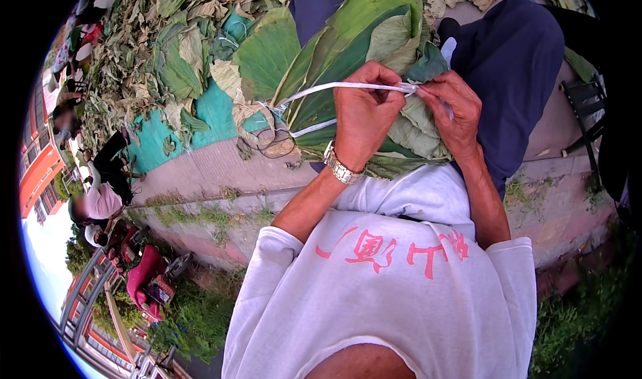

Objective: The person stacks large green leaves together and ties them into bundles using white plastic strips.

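A bundle of large green leaves rests across my lap, some of them dried to a pale grey-green. White plastic string runs around the bundle, stretched from its left end to my fingers. My left hand, with a metal watch at the wrist, pinches the string above the leaves. Close beside it, my right hand has thumb and fingertips pressed together on the string where it bunches into a small knot or loop. The exact shape of that knot is partly hidden by the fingers.
Dried and green leaves lie heaped at the left, partly over a green sheet. A dark chair stands at the right. Other people and a red motor tricycle are at the far left.
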The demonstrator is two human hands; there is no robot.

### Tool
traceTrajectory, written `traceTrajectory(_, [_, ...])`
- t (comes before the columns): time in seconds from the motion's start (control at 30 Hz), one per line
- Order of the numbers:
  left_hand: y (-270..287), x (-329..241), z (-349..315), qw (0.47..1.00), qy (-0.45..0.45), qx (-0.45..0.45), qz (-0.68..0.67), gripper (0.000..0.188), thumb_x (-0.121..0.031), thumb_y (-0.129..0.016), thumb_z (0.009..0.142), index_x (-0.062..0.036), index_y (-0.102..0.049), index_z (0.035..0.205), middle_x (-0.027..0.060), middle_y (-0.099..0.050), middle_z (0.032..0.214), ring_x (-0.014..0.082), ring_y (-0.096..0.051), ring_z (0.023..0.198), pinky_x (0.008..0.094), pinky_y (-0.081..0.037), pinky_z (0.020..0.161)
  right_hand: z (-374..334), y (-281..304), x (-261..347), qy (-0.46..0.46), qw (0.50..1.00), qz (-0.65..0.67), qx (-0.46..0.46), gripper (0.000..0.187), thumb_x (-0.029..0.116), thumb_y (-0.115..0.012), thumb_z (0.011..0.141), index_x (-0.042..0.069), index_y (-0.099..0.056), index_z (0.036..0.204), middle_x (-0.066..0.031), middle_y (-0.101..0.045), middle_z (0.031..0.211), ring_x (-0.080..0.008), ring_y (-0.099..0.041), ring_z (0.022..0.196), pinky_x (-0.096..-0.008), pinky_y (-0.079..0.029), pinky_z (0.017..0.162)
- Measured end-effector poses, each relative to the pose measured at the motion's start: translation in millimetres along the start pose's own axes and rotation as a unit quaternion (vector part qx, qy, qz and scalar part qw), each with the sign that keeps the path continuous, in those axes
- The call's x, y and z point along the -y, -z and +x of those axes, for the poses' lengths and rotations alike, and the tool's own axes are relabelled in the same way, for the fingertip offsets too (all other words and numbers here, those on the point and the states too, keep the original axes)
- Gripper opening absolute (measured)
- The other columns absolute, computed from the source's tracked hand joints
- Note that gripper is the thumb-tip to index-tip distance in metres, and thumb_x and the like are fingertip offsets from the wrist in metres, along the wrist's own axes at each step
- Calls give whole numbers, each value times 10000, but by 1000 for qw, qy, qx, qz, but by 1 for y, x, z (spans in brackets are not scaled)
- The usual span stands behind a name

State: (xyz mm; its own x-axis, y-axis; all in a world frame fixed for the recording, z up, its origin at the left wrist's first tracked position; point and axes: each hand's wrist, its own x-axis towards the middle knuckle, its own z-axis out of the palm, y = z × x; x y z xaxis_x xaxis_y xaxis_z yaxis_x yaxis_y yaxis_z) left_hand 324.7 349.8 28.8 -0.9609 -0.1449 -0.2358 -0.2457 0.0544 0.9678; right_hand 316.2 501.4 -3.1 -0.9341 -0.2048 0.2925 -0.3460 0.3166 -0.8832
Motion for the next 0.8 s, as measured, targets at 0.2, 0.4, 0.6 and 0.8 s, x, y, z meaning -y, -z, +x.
traceTrajectory(0.2, [1, 1, -2, 999, -8, -31, 1, 101, 78, -581, 655, 8, -524, 700, 4, -535, 627, 22, -452, 538, 178, -353, 454, -3, 0, 0, -33, 999, 14, -9, 92, -16, -656, 704, -14, -628, 791, -110, -594, 751, -213, -590, 692, -276, -454, 595])
traceTrajectory(0.4, [5, 2, -2, 992, -74, -66, 78, 125, 59, -590, 626, 4, -498, 690, 30, -484, 608, 56, -405, 485, 206, -319, 431, -7, 2, -4, -53, 998, 27, -2, 57, -18, -635, 736, -21, -618, 790, -108, -610, 777, -193, -594, 703, -260, -454, 622])
traceTrajectory(0.6, [13, 5, -4, 985, -87, -74, 129, 119, 53, -585, 619, 12, -503, 695, 47, -456, 585, 86, -402, 459, 229, -314, 422, -10, 2, -4, -110, 993, 28, -24, 34, -49, -620, 741, -38, -591, 756, -88, -610, 785, -158, -573, 732, -254, -444, 673])
traceTrajectory(0.8, [19, 0, -7, 985, -75, -63, 141, 113, 97, -555, 682, 2, -522, 736, -35, -497, 638, -9, -419, 533, 142, -327, 464, -13, 4, -5, -152, 986, 59, -34, 14, -26, -589, 773, -28, -590, 760, -84, -636, 803, -142, -586, 723, -247, -440, 661])
